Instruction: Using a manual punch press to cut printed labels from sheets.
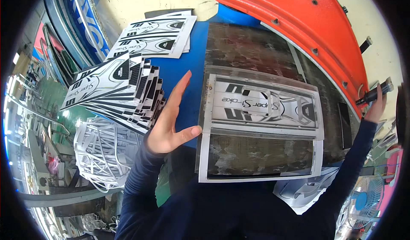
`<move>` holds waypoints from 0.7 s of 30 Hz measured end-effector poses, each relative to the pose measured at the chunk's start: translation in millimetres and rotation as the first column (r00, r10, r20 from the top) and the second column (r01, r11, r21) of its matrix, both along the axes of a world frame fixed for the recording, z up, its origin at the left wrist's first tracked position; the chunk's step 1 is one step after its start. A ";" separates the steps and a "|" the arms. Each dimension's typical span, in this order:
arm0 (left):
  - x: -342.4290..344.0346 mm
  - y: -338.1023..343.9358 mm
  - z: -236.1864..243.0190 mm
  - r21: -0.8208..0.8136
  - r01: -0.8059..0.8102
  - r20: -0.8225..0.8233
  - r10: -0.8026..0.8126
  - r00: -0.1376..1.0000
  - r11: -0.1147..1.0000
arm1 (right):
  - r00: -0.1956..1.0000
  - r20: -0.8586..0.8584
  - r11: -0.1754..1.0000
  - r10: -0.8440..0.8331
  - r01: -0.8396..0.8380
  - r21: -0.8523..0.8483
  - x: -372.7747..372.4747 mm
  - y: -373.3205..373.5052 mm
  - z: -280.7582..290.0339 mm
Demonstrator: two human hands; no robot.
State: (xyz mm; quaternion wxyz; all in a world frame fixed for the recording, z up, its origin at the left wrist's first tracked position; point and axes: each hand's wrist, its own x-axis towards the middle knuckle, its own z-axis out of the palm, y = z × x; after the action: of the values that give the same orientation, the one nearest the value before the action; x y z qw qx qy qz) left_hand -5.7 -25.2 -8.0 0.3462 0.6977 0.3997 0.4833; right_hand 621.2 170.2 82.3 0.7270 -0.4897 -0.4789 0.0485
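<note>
My left hand [169,122] is raised beside the left edge of the cutting board, fingers stretched out and thumb apart, holding nothing. My right hand [376,107] reaches far right and is wrapped round a black handle [366,98] at the lower end of a red press arm [294,9]. Between my hands, a clear cutting die [253,127] lies over a white sheet with black printed graphics [228,100]. The sheet's near half is a cut-out white frame [204,163], with the dark, scuffed cutting board [260,154] showing through it.
A fanned stack of printed pieces [100,84] lies left of my left hand; more printed sheets [158,35] lie behind on the blue table [192,48]. White paper scraps [104,150] fill the lower left. A black phone-like slab [344,125] and a fan [363,201] are at right.
</note>
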 end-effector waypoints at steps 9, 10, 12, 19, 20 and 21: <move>1.2 -3.3 -1.4 0.094 0.057 0.022 -0.059 0.998 0.994 | 0.914 -0.339 0.972 0.221 -0.235 0.000 3.3 15.0 15.4; 1.1 -3.8 -0.2 0.126 0.056 0.013 -0.058 0.998 0.990 | 0.913 -0.354 0.976 0.203 -0.219 -0.006 -4.2 8.1 18.4; 1.1 -3.5 5.4 0.141 0.051 0.051 -0.058 0.997 0.989 | 0.903 -0.377 0.974 0.205 -0.228 -0.016 -19.4 -7.0 17.8; 26.3 0.6 48.9 0.291 0.107 -0.148 -0.065 0.987 0.951 | 0.846 -0.313 0.886 0.431 -0.463 -0.032 -87.2 -84.6 13.2; 36.5 2.4 55.0 0.371 0.128 -0.201 -0.055 0.978 0.920 | 0.829 -0.289 0.861 0.479 -0.507 -0.028 -102.1 -97.5 13.5; 47.0 3.0 60.8 0.428 0.187 -0.239 -0.089 0.967 0.884 | 0.823 -0.288 0.855 0.489 -0.518 -0.027 -117.5 -111.4 13.5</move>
State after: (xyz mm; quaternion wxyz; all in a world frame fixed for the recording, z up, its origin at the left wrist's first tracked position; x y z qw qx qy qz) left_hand 41.3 -22.2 52.8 0.1655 0.8330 0.2614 0.4588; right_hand 503.7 58.9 95.9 0.7201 -0.3717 -0.4841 0.3299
